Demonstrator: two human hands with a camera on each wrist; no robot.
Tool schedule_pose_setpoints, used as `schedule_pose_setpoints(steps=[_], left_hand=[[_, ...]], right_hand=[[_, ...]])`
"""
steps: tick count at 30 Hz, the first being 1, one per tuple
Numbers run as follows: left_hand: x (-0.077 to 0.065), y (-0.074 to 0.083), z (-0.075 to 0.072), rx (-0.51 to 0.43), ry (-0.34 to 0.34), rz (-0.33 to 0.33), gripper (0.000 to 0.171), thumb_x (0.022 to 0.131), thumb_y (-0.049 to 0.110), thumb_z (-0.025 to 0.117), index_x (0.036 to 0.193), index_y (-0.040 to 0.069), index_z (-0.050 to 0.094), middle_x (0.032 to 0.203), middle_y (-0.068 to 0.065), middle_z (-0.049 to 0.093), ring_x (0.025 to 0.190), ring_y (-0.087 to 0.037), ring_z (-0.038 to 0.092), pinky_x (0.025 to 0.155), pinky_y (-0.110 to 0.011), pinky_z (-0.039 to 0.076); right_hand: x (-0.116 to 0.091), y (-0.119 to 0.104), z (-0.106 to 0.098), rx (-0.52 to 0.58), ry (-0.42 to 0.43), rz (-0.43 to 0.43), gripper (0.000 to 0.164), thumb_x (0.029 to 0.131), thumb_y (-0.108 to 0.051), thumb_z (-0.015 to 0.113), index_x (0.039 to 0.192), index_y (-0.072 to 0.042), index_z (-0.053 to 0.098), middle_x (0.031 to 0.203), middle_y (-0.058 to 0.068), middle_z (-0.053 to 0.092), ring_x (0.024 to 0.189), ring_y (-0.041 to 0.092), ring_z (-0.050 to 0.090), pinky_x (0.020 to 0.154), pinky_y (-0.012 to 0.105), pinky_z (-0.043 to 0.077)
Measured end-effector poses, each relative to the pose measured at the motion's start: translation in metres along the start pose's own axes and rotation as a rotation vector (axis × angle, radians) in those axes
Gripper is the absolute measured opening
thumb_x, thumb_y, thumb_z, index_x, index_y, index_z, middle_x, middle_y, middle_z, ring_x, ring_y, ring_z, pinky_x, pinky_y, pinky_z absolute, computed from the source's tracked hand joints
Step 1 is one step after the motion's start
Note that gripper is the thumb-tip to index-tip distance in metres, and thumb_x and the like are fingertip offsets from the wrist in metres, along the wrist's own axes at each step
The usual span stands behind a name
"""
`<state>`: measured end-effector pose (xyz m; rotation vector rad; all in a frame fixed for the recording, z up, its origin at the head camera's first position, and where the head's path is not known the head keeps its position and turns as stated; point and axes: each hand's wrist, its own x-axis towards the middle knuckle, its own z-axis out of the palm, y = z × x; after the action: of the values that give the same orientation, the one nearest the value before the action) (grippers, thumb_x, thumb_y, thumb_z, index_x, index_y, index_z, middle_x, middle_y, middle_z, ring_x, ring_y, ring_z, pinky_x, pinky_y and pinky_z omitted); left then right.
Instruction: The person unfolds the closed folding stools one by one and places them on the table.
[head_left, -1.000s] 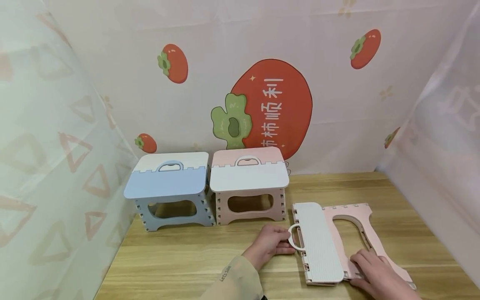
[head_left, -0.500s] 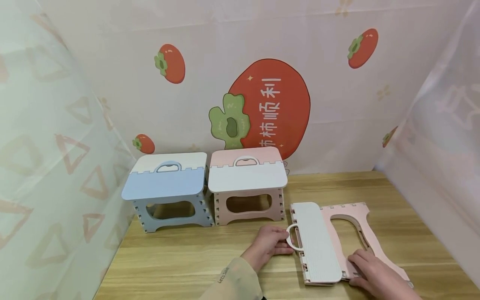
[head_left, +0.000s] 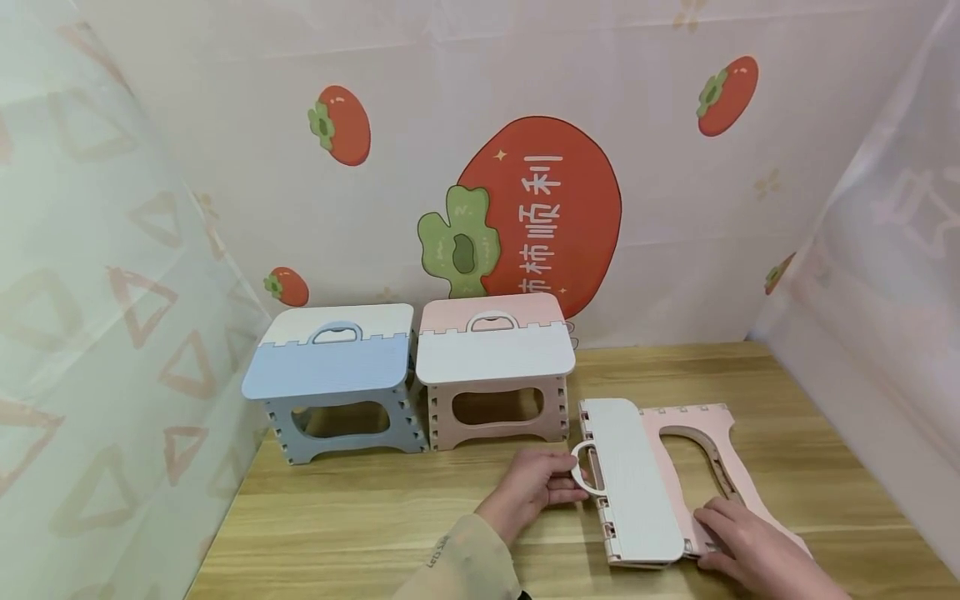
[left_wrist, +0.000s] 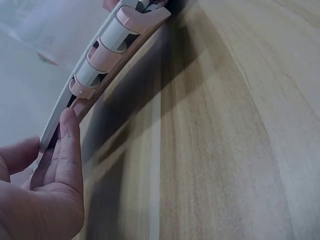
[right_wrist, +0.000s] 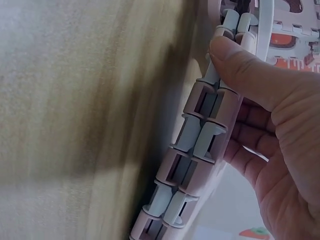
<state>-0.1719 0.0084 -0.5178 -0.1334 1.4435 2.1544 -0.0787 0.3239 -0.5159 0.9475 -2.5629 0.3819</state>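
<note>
While my left hand [head_left: 531, 485] pinches a white handle [head_left: 585, 471] in the head view, thumb above and fingers curled below, my right hand [head_left: 753, 546] grips the near edge of the same folding stool [head_left: 637, 492]. From my left hand the stool is at three o'clock; from my right, at ten. Its white seat half faces my left side, and a pink leg panel [head_left: 712, 423] with a wide opening reaches out to the right. From my left hand, a pink and white stool [head_left: 495, 354] stands upright at eleven o'clock on the wooden table [head_left: 360, 533], and a blue and white stool [head_left: 330, 367] just beside it at ten. A sheet printed with red fruit [head_left: 420, 50] hangs behind, at twelve.

In my left wrist view, thumb and fingers close on opposite sides of a thin white edge. The stool slants off toward one o'clock, its hinges [left_wrist: 102, 57] turned to the table below.

In my right wrist view, my thumb presses the hinged edge, with my fingers bent behind it. That edge, at nine o'clock from my palm, runs on down toward seven.
</note>
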Motion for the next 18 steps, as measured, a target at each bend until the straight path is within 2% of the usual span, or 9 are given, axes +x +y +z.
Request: schedule_pose_setpoints(steps=[8,15,18], left_hand=[[-0.003,0.005,0.003,-0.056,-0.013,0.008,0.022,0.094,0.004,0.067,0.110,-0.012,0.069,0.092,-0.022,0.075,0.080,-0.026,0.076,0.081,-0.045,0.063],[-0.008,0.012,0.006,-0.095,-0.014,0.014,0.026,0.093,0.004,0.069,0.112,-0.012,0.067,0.099,-0.028,0.074,0.083,-0.028,0.076,0.083,-0.047,0.063],[-0.009,0.015,0.007,-0.106,-0.025,0.016,0.025,0.093,0.005,0.070,0.111,-0.012,0.067,0.098,-0.026,0.074,0.084,-0.028,0.076,0.084,-0.048,0.062]], right_hand=[[0.000,-0.001,-0.005,-0.001,0.012,0.012,0.048,0.060,-0.023,0.094,0.102,-0.017,0.070,0.099,-0.014,0.056,0.084,-0.001,0.051,0.071,0.007,0.039],[0.002,-0.001,-0.009,0.052,0.027,-0.024,0.050,0.060,-0.020,0.094,0.103,-0.018,0.069,0.101,-0.015,0.054,0.085,-0.002,0.050,0.071,0.006,0.038],[0.002,-0.002,-0.011,0.063,0.035,-0.035,0.050,0.060,-0.020,0.094,0.104,-0.018,0.069,0.102,-0.015,0.054,0.086,-0.002,0.051,0.073,0.006,0.039]])
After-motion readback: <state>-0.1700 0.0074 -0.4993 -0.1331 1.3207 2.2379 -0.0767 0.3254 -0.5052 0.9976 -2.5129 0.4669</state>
